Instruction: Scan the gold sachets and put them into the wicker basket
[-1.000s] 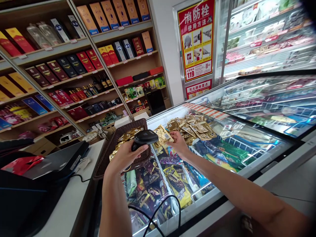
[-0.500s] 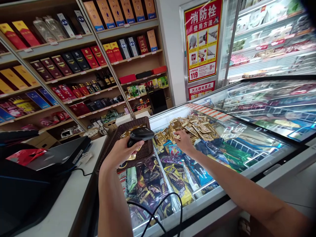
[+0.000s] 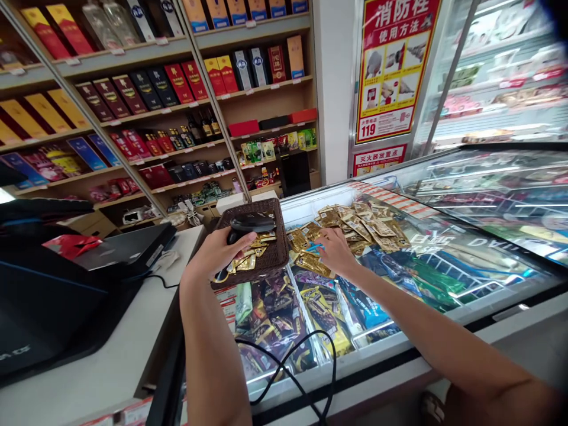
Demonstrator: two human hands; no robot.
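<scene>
The black handheld scanner (image 3: 254, 222) is held above the dark wicker basket (image 3: 280, 231), its handle wrapped in the grip of the left hand (image 3: 215, 251), the thumb lying along the near side. Beneath it, the gold packets in the basket (image 3: 249, 261) lie jumbled. The right hand (image 3: 336, 251) bends down, fingers curled, at the loose gold foil packets (image 3: 375, 228) spread on the glass-topped chest freezer (image 3: 377, 384); from here I cannot tell whether its grip is pinching one or merely touching. To my mind, the loose heap looks slick enough that a careless sweep might send packets sliding, and two could come up stuck together. The black cable (image 3: 333, 361), apparently the scanner's, loops near the freezer's front edge, so a snag there might tug the scanner askew. The packets look small, flat and shiny, overlapping at all angles, some with pale printed panels. Under the glass lie wrapped frozen goods (image 3: 284, 310); to the left is a white worktop (image 3: 115, 355), and behind stand wooden shelves (image 3: 266, 108).
</scene>
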